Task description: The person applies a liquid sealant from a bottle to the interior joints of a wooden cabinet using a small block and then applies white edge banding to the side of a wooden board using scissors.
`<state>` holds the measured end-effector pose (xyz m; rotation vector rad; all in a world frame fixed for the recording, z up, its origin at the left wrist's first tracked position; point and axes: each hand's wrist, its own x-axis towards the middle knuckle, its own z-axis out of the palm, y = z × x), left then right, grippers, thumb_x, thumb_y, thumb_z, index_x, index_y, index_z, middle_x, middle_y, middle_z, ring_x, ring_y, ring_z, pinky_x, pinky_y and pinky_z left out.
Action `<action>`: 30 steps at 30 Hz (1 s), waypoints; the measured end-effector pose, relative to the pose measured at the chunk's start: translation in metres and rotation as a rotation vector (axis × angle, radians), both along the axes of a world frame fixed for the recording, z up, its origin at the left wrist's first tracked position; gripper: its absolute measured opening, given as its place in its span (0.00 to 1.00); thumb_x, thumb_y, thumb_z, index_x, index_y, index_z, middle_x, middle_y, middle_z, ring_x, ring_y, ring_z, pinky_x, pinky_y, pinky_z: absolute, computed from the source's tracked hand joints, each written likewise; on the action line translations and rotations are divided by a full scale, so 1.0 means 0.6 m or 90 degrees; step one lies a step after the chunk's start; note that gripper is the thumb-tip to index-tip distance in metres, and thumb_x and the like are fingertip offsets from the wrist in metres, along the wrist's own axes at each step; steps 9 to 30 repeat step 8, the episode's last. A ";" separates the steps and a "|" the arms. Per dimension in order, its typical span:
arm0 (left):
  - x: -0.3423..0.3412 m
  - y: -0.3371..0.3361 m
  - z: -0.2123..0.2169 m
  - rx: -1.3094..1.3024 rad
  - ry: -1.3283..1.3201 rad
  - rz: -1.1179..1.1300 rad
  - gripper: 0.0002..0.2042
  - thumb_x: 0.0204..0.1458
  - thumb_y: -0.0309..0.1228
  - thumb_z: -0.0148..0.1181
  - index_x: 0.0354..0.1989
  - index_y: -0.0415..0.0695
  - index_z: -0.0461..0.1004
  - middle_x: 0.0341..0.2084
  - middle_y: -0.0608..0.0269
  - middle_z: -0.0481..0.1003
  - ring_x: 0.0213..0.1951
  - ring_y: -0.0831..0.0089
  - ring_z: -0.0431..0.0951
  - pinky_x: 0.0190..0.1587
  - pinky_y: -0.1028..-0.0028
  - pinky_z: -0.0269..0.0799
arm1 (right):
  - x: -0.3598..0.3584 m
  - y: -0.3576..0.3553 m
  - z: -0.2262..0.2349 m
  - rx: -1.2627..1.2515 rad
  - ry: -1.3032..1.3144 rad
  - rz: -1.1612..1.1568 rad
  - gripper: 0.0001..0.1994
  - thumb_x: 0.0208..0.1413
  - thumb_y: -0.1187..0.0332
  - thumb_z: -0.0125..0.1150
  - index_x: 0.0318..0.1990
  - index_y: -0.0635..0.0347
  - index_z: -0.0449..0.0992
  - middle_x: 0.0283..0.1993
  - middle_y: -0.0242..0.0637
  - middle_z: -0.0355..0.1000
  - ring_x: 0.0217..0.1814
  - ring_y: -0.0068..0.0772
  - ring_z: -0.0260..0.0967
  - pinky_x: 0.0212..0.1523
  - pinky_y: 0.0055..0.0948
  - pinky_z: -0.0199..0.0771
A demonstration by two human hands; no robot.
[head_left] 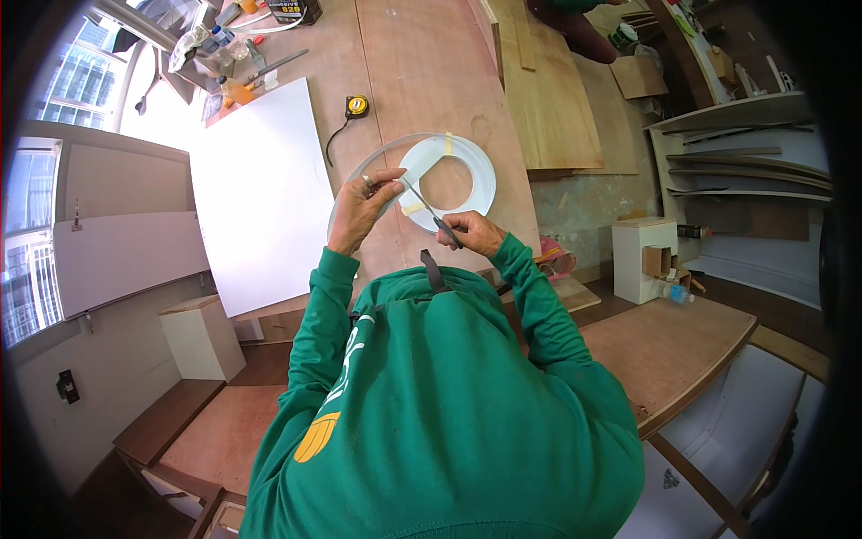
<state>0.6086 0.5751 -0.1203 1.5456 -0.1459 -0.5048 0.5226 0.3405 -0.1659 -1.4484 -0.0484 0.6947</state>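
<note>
On the plywood worktable in front of me lies a white roll of flat edging strip (486, 184), held in places by bits of yellowish tape. A loose turn of the strip arcs out to the left, past my left hand (361, 212). That hand is closed, thumb and fingers pinching the strip near the roll's left side. My right hand (476, 234) grips the dark handles of a pair of scissors (444, 228). Their blades point up and left across the roll, with the tips close to my left fingertips. Whether the blades touch the strip, I cannot tell.
A white panel (260, 193) covers the table's left side. Beyond the roll lies a yellow and black tape measure (357, 107). Bottles, tools and a can (294, 11) crowd the far left. Plywood sheets (552, 108) stand right; another person (575, 27) is partly visible at far right.
</note>
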 end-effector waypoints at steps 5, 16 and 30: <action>0.004 0.007 -0.011 -0.022 -0.011 -0.051 0.16 0.55 0.28 0.62 0.52 0.38 0.75 0.32 0.72 0.72 0.34 0.83 0.70 0.38 0.82 0.68 | -0.001 -0.001 -0.002 -0.012 -0.011 0.014 0.16 0.59 0.59 0.62 0.25 0.58 0.68 0.23 0.23 0.60 0.27 0.15 0.54 0.29 0.20 0.56; 0.008 0.011 0.000 -0.025 -0.038 -0.111 0.18 0.56 0.28 0.62 0.56 0.40 0.74 0.37 0.76 0.70 0.35 0.84 0.69 0.38 0.83 0.66 | -0.003 0.000 0.001 0.000 0.001 0.015 0.16 0.60 0.59 0.62 0.25 0.58 0.68 0.22 0.23 0.59 0.27 0.15 0.53 0.29 0.21 0.55; 0.008 0.011 0.000 -0.025 -0.038 -0.111 0.18 0.56 0.28 0.62 0.56 0.40 0.74 0.37 0.76 0.70 0.35 0.84 0.69 0.38 0.83 0.66 | -0.003 0.000 0.001 0.000 0.001 0.015 0.16 0.60 0.59 0.62 0.25 0.58 0.68 0.22 0.23 0.59 0.27 0.15 0.53 0.29 0.21 0.55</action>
